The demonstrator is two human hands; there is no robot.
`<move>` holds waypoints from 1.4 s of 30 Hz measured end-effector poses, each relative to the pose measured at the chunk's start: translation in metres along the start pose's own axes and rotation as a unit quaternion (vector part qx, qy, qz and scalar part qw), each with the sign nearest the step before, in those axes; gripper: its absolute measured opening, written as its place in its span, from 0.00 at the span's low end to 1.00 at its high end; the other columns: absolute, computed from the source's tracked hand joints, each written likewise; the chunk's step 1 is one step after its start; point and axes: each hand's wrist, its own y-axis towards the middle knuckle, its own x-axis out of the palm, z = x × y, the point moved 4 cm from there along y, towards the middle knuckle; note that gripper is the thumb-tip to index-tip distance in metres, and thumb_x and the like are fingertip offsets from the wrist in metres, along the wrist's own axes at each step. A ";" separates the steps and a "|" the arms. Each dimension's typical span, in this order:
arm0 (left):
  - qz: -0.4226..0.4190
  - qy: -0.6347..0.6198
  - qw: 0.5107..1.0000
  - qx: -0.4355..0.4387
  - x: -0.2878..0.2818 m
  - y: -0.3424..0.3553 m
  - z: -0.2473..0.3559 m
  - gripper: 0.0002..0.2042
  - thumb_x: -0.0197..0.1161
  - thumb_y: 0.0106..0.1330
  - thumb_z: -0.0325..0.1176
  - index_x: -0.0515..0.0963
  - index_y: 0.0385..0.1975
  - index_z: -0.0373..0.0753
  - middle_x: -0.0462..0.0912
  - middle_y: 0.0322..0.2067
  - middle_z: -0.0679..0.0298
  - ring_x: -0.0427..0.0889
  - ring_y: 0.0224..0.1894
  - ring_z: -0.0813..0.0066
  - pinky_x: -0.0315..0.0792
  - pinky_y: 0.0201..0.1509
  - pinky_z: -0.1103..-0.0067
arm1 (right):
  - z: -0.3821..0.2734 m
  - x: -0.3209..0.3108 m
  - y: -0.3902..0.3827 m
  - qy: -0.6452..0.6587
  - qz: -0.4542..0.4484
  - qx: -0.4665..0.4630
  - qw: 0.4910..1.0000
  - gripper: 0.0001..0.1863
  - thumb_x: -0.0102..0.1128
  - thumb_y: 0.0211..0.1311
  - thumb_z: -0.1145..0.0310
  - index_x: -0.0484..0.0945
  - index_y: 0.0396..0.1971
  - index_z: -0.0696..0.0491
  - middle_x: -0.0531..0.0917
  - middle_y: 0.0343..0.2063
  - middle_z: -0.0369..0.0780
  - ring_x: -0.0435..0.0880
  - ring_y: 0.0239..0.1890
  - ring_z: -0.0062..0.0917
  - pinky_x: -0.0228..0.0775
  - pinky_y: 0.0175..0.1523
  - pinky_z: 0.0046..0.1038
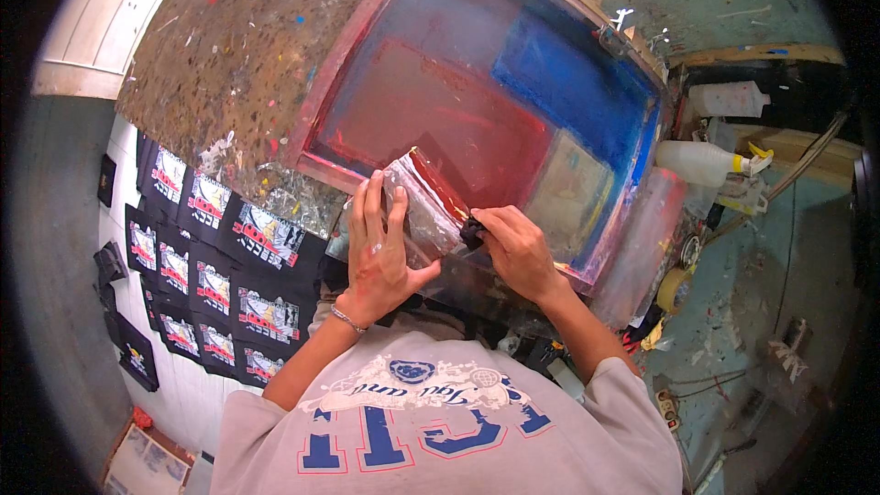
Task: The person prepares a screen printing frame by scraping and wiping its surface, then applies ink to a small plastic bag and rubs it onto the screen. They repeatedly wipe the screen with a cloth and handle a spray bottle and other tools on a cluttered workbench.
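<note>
A squeegee [420, 206] with a pale, paint-smeared body and red ink along its blade lies tilted over the near edge of a screen-printing frame [341, 73]. My left hand [378, 255] holds it at the left end, fingers stretched over its face and thumb apart. In my right hand [519, 249], a bunched black rag [471, 233] is pinched between the fingers and touches the squeegee's right end. Beyond them stretches the frame's mesh, stained red and blue, with a greyish-yellow patch [570, 185] at the right.
The frame rests on a paint-spattered table [247, 55]. Black printed fabric pieces [266, 312] lie in rows on a white surface at the left. To the right are a spray bottle [698, 161], a white bottle [729, 99], a roll of clear plastic [647, 243] and a yellow tape roll [675, 291].
</note>
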 end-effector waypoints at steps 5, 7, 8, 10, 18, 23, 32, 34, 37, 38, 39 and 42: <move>-0.016 0.009 1.000 -0.003 0.001 0.000 0.001 0.59 0.84 0.38 0.39 0.52 0.73 0.36 0.47 0.73 0.37 0.49 0.74 0.32 0.53 0.76 0.48 | 0.005 0.004 0.028 0.049 0.012 0.036 0.998 0.11 0.61 0.59 0.81 0.79 0.43 0.60 0.83 0.37 0.49 0.83 0.41 0.47 0.76 0.48 0.42; -0.016 0.007 1.000 -0.007 0.002 0.000 0.001 0.59 0.84 0.38 0.40 0.52 0.73 0.36 0.46 0.73 0.37 0.48 0.74 0.32 0.52 0.76 0.48 | 0.003 0.006 0.031 0.038 0.016 0.014 0.999 0.10 0.61 0.61 0.80 0.78 0.43 0.59 0.81 0.36 0.50 0.81 0.42 0.48 0.76 0.48 0.42; -0.015 0.006 1.000 -0.008 0.002 0.000 0.001 0.59 0.84 0.38 0.40 0.53 0.73 0.36 0.46 0.73 0.38 0.48 0.74 0.32 0.52 0.76 0.48 | 0.001 0.005 0.028 0.022 0.014 0.012 1.000 0.10 0.61 0.61 0.79 0.77 0.43 0.59 0.81 0.36 0.50 0.81 0.42 0.48 0.76 0.48 0.42; -0.013 0.007 1.000 -0.012 0.003 0.000 0.001 0.59 0.84 0.38 0.40 0.53 0.73 0.35 0.46 0.73 0.38 0.48 0.74 0.32 0.52 0.76 0.48 | 0.001 0.005 0.015 -0.007 0.003 0.007 1.000 0.14 0.62 0.59 0.82 0.78 0.45 0.59 0.82 0.39 0.47 0.81 0.42 0.45 0.75 0.48 0.40; -0.009 0.014 1.000 -0.004 0.003 -0.002 0.001 0.59 0.84 0.38 0.39 0.52 0.73 0.36 0.47 0.73 0.38 0.49 0.74 0.31 0.52 0.76 0.47 | 0.009 -0.016 0.024 0.051 -0.004 0.043 0.998 0.11 0.62 0.58 0.80 0.80 0.42 0.59 0.83 0.37 0.48 0.83 0.39 0.45 0.77 0.46 0.40; -0.005 0.012 1.000 -0.003 0.001 0.002 0.003 0.58 0.84 0.39 0.39 0.53 0.72 0.37 0.47 0.73 0.39 0.49 0.74 0.32 0.52 0.76 0.47 | 0.007 0.000 0.003 0.035 0.016 0.038 0.999 0.12 0.62 0.58 0.81 0.80 0.43 0.58 0.83 0.38 0.48 0.83 0.41 0.45 0.77 0.47 0.41; 0.000 0.012 1.000 -0.008 0.004 0.000 0.000 0.59 0.84 0.37 0.38 0.53 0.73 0.38 0.47 0.73 0.39 0.50 0.74 0.32 0.52 0.76 0.48 | -0.011 -0.009 0.030 0.016 0.004 -0.011 1.000 0.16 0.64 0.55 0.81 0.80 0.46 0.57 0.82 0.41 0.48 0.83 0.46 0.44 0.78 0.49 0.39; 0.002 0.005 1.000 -0.004 0.003 0.000 0.000 0.59 0.84 0.37 0.38 0.53 0.73 0.38 0.47 0.73 0.39 0.50 0.74 0.33 0.53 0.76 0.48 | -0.013 -0.001 0.024 -0.029 0.003 -0.045 0.999 0.18 0.64 0.53 0.80 0.80 0.46 0.55 0.80 0.44 0.48 0.82 0.48 0.43 0.78 0.50 0.38; 0.002 -0.003 1.000 -0.003 0.003 0.001 0.000 0.60 0.84 0.36 0.38 0.53 0.73 0.37 0.48 0.73 0.39 0.50 0.74 0.33 0.53 0.76 0.48 | -0.010 -0.001 0.007 -0.027 -0.010 -0.038 0.999 0.17 0.63 0.53 0.82 0.79 0.45 0.57 0.80 0.43 0.48 0.82 0.44 0.43 0.79 0.49 0.39; -0.001 -0.001 1.000 -0.007 0.003 -0.001 -0.001 0.60 0.84 0.36 0.38 0.53 0.73 0.37 0.48 0.73 0.39 0.50 0.74 0.33 0.53 0.76 0.48 | -0.008 0.001 0.008 -0.024 -0.017 -0.044 0.999 0.17 0.63 0.53 0.82 0.79 0.45 0.57 0.80 0.42 0.48 0.82 0.44 0.43 0.79 0.49 0.39; -0.001 0.001 1.000 -0.007 0.003 0.001 -0.002 0.59 0.84 0.36 0.38 0.53 0.73 0.37 0.48 0.73 0.39 0.50 0.74 0.33 0.53 0.76 0.48 | -0.006 0.001 0.011 -0.022 -0.021 -0.051 0.998 0.17 0.63 0.53 0.82 0.79 0.45 0.57 0.80 0.42 0.48 0.83 0.44 0.43 0.79 0.49 0.39; -0.004 0.001 1.000 -0.001 0.003 -0.001 0.001 0.59 0.84 0.37 0.38 0.53 0.73 0.36 0.47 0.73 0.39 0.49 0.74 0.33 0.52 0.76 0.48 | 0.002 0.003 0.023 -0.014 -0.004 -0.067 0.998 0.16 0.62 0.52 0.82 0.79 0.44 0.58 0.81 0.41 0.48 0.83 0.43 0.43 0.79 0.48 0.39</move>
